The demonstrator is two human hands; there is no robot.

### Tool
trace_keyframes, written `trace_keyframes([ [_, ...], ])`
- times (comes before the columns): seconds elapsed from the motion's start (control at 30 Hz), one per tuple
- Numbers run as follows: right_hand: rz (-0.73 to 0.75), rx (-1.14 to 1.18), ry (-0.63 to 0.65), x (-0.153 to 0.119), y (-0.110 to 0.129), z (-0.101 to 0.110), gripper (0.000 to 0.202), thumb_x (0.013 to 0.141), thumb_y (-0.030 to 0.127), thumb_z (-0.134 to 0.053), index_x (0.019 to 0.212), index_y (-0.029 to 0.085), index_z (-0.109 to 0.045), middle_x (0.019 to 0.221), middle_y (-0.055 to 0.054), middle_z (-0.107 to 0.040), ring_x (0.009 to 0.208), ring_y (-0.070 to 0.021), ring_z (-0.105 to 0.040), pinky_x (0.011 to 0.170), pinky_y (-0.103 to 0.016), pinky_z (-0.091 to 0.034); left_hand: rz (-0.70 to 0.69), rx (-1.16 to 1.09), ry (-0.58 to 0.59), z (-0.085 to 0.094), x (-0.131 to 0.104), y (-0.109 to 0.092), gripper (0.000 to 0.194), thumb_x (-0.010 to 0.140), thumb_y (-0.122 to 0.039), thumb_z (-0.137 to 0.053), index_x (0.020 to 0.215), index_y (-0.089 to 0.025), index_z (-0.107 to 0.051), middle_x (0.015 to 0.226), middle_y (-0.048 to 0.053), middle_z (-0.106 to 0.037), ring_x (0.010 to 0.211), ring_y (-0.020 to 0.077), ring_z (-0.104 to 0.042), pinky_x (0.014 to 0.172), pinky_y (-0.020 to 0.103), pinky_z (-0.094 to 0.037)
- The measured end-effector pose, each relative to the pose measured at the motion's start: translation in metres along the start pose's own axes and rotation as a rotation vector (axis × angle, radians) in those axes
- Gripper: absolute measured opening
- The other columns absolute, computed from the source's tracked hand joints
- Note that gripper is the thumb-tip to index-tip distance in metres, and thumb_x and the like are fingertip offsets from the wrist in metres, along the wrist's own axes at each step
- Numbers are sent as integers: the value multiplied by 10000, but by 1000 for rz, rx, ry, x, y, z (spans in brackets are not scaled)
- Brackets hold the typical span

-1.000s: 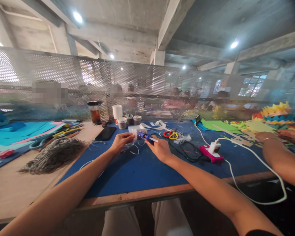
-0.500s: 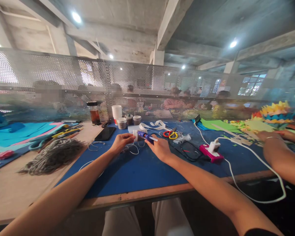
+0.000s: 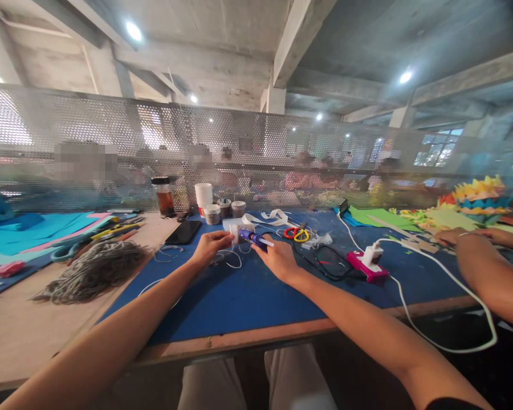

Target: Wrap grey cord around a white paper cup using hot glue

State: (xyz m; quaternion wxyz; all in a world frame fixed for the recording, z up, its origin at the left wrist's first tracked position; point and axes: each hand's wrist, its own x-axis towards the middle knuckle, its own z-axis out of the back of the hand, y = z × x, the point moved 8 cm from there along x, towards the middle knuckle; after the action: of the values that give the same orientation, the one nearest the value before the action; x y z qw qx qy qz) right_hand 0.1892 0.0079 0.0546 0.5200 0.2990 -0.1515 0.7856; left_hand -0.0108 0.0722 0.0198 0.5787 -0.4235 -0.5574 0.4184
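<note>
Over the middle of the blue table mat (image 3: 239, 302), my left hand (image 3: 210, 249) is closed, its fingertips pinching a small white piece (image 3: 233, 232) whose exact kind I cannot make out. My right hand (image 3: 279, 259) is wrapped around a blue glue gun (image 3: 248, 234), its nozzle pointing left at the white piece. Whether the nozzle touches the piece is too small to tell. Thin white string (image 3: 235, 261) lies on the mat below the hands. Scissors with red and yellow handles (image 3: 298, 234) rest just beyond my right hand.
Small cups (image 3: 212, 214), a stacked white cup (image 3: 204, 196), a jar of brown liquid (image 3: 164, 199) and a phone (image 3: 183, 232) stand or lie behind. Grey yarn (image 3: 96, 270) is at left. A pink power strip (image 3: 367, 266) trails white cable; a co-worker's arm (image 3: 487, 267) reaches in.
The white piece in my left fingers looks slightly turned, and the glue gun has shifted a little left. At right, the co-worker's hand has moved slightly left.
</note>
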Motion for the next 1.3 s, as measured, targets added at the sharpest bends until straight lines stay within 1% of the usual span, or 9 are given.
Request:
trace_keyframes([
  [0.1,-1,-4,3,0,0,0,408,932,550,-371,987,208,-587,757,-35,-702,668,-179,-654,553,-241,-326,-1,-8,6,-1,-1,-1,396,592,-451,-794,833,-142,-739,764,44,-698,688,162,-621,764,311,-504],
  [0.33,15,-6,28,-1,2,0,413,942,540,-353,997,201,-582,760,-39,-705,677,-173,-660,544,-237,-322,4,-34,-17,2,2,0,428,546,-466,-815,822,-146,-743,761,41,-700,700,163,-623,755,306,-506],
  [0.57,18,-10,25,-2,2,-1,404,943,533,-359,993,198,-580,761,-42,-705,679,-176,-659,550,-237,-328,1,-48,-9,2,3,1,391,578,-446,-805,830,-154,-746,752,32,-693,689,152,-611,767,307,-502],
  [0.87,24,-21,17,-2,3,1,411,948,535,-339,990,201,-573,760,-38,-705,676,-176,-661,543,-242,-317,-4,-46,-18,2,2,0,404,565,-453,-809,820,-146,-746,765,47,-694,691,160,-608,752,320,-505],
  [1.0,28,-22,13,-2,3,1,409,948,536,-339,988,200,-569,753,-34,-703,661,-174,-658,535,-243,-304,8,-57,-28,2,1,-1,403,559,-443,-816,816,-141,-745,738,43,-684,676,156,-600,746,320,-508],
  [1.3,29,-31,14,-2,3,1,417,946,546,-333,982,199,-563,742,-26,-700,662,-181,-660,523,-252,-282,11,-74,-12,2,4,3,380,581,-426,-813,827,-145,-744,750,31,-681,688,139,-595,759,298,-502],
])
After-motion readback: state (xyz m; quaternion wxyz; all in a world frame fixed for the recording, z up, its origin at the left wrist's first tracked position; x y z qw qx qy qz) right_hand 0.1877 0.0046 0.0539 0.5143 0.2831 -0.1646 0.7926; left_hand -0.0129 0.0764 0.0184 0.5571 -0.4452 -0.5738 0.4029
